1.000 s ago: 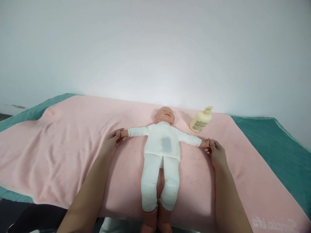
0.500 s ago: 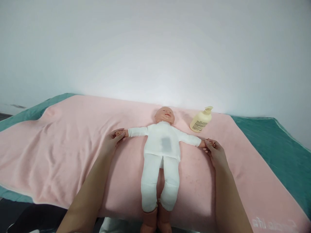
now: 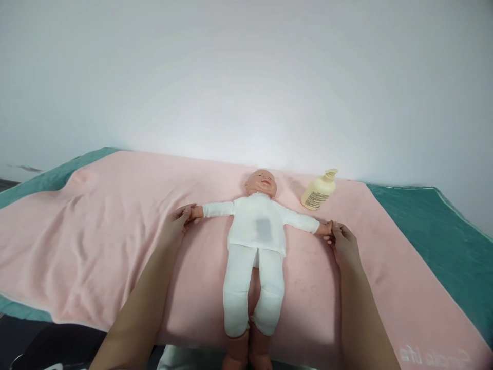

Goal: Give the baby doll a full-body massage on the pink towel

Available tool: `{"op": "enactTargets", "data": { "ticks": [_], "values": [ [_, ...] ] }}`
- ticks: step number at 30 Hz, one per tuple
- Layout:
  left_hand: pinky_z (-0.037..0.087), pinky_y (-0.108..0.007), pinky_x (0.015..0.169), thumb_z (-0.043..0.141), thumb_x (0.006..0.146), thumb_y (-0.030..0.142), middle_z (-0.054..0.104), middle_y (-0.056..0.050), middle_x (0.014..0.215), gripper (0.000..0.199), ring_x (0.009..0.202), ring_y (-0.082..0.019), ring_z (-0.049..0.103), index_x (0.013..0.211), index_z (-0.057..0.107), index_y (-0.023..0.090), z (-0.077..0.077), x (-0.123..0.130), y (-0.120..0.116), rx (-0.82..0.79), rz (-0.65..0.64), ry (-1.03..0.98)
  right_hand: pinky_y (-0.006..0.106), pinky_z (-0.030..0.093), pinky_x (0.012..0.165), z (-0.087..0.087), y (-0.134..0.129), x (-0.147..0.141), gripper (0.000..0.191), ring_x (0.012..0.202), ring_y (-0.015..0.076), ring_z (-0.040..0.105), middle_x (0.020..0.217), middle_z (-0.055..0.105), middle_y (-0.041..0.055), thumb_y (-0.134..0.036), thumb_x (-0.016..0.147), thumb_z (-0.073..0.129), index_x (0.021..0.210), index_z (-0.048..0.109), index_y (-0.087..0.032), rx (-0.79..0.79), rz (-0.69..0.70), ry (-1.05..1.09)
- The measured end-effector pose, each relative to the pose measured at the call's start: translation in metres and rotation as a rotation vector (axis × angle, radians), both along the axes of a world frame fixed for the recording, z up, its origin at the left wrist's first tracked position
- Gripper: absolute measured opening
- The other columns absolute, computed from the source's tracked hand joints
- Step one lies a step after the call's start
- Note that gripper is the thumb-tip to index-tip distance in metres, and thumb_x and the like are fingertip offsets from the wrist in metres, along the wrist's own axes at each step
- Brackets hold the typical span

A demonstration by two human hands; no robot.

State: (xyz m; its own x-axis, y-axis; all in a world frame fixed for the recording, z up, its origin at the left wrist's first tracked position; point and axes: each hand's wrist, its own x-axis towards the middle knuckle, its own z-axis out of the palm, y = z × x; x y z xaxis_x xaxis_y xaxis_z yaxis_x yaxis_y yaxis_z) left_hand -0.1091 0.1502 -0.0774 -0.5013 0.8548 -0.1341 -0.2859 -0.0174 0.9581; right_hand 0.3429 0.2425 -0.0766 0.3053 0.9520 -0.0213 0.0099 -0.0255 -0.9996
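A baby doll point(image 3: 257, 226) lies on its back on a pink blanket point(image 3: 308, 303), its head toward the wall and its feet at the near edge. The body is white cloth with a grey patch on the chest. Both its arms are stretched out sideways. My left hand point(image 3: 177, 221) is closed on the doll's hand at the left, thumb on top. At the right, my right hand point(image 3: 344, 240) pinches the doll's other hand between thumb and fingers. Parts of the doll's fingers are hidden under mine.
A pale yellow pump bottle point(image 3: 318, 191) stands on the blanket, right of the doll's head. Green cloth point(image 3: 431, 231) shows beneath the blanket on both sides. A white wall point(image 3: 246, 77) rises behind. Something black point(image 3: 61, 347) sits below the near left edge.
My thumbs and fingers have slid outward a little, from the doll's palms toward its fingertips. The doll's body and the bottle have not moved.
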Motion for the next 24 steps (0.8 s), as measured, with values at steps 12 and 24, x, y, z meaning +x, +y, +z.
{"op": "enactTargets", "data": {
  "ticks": [12,24],
  "values": [
    [0.055,-0.03,0.091,0.07,0.081,0.024,0.068,-0.009,0.104,0.036,0.092,-0.016,0.067,0.116,0.064,0.016,-0.0064,-0.0054,0.0012,0.013,-0.037,-0.056,0.02,0.058,0.057,-0.004,0.0044,0.0026,0.048,0.072,0.013,0.063,0.091,0.068,0.0029,-0.042,0.052,0.089,0.089,0.07,-0.02,0.027,0.035,0.199],
    [0.056,-0.028,0.082,0.081,0.068,0.034,0.071,-0.007,0.096,0.046,0.081,-0.015,0.068,0.109,0.067,0.016,0.0011,-0.0003,-0.0035,-0.036,-0.034,0.026,0.018,0.05,0.047,0.0036,-0.0026,-0.0001,0.039,0.05,0.0089,0.055,0.064,0.064,-0.001,-0.04,0.059,0.086,0.085,0.069,-0.017,-0.028,0.005,0.047]
  ]
}}
